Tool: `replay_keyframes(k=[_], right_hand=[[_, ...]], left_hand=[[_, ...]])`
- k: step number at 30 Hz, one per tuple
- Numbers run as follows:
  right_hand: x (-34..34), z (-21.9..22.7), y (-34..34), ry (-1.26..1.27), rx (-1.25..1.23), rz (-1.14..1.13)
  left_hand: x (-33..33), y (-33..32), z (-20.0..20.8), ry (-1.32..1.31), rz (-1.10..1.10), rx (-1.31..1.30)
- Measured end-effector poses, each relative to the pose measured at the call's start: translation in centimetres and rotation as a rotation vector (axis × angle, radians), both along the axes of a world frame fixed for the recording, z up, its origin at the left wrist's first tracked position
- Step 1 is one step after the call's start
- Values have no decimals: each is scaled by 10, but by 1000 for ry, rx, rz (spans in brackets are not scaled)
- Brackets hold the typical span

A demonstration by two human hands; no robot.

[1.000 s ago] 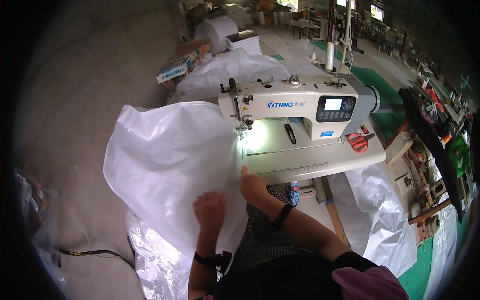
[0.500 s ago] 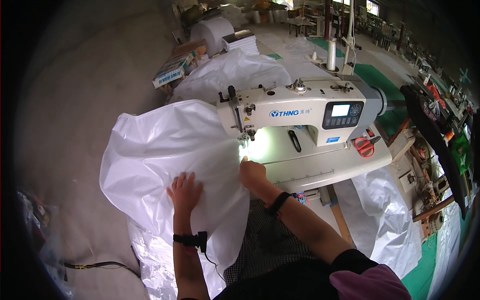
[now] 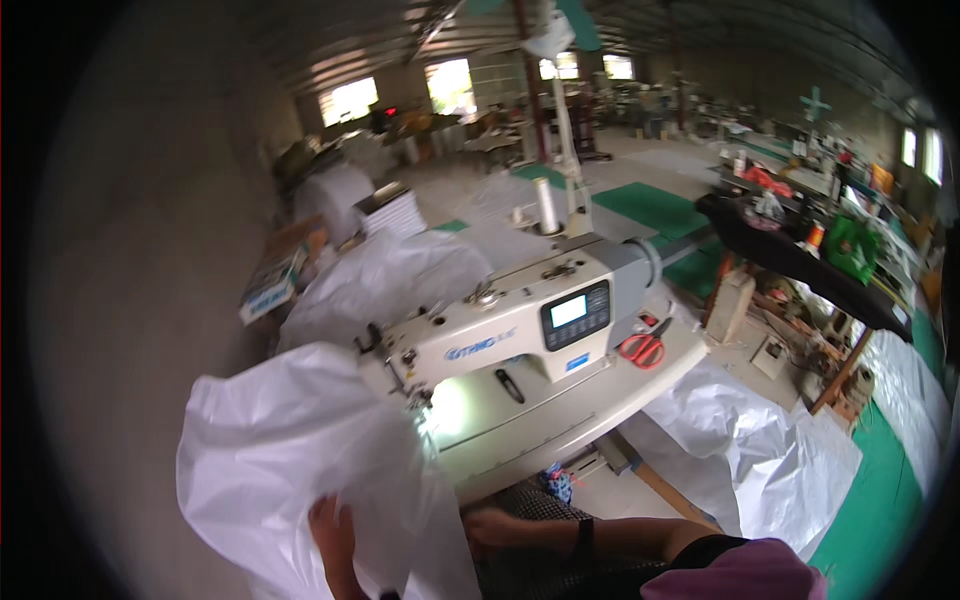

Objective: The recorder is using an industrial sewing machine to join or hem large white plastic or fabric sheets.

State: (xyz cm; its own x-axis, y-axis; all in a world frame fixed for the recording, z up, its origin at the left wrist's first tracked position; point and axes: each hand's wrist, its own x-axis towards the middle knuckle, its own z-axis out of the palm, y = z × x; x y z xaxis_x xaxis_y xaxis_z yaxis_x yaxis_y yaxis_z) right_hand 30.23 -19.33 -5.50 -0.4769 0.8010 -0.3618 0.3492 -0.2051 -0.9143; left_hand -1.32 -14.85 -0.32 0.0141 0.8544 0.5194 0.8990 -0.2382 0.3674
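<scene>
A large white plastic-like sheet (image 3: 290, 440) hangs in folds at the left of a white sewing machine (image 3: 480, 325), reaching up to its lit needle area. My left hand (image 3: 330, 528) is on the lower part of the sheet; motion blurs its fingers. My right hand (image 3: 490, 528) is low in front of the machine bed, at the right edge of the sheet. It looks closed on that edge, though its fingertips are hard to see. On the machine bed lie a black cutter-like tool (image 3: 509, 386) and red-handled scissors (image 3: 643, 347).
A thread cone (image 3: 546, 206) stands behind the machine. More white sheeting (image 3: 385, 275) is heaped beyond it, beside a white roll (image 3: 332, 200) and a box (image 3: 275, 290). Crumpled sheeting (image 3: 750, 440) lies at the right, near a cluttered bench (image 3: 810, 255).
My right hand has come away from the needle area, down toward me. My left hand has also moved lower with the sheet. The view has tilted up and turned right.
</scene>
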Motion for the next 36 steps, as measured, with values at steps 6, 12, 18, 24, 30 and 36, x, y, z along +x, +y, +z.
replay_keyframes(k=[6, 12, 18, 24, 30, 36], right_hand=[[-28, -7, 11, 123, 110, 55], [-136, 51, 38, 334, 258, 223], [-173, 72, 100, 237, 322, 173], [-192, 79, 118, 167, 224, 193], [-172, 80, 104, 356, -204, 24], [-216, 71, 140, -139, 673, 317]], left_hand=[[21, -126, 19, -8, 161, 146], [42, -167, 69, 116, 295, 188], [26, -133, 75, 381, 229, 505], [-55, -18, 15, 358, 61, 325], [-90, 9, -20, 372, 88, 163], [-80, 13, -3, 344, 108, 127]])
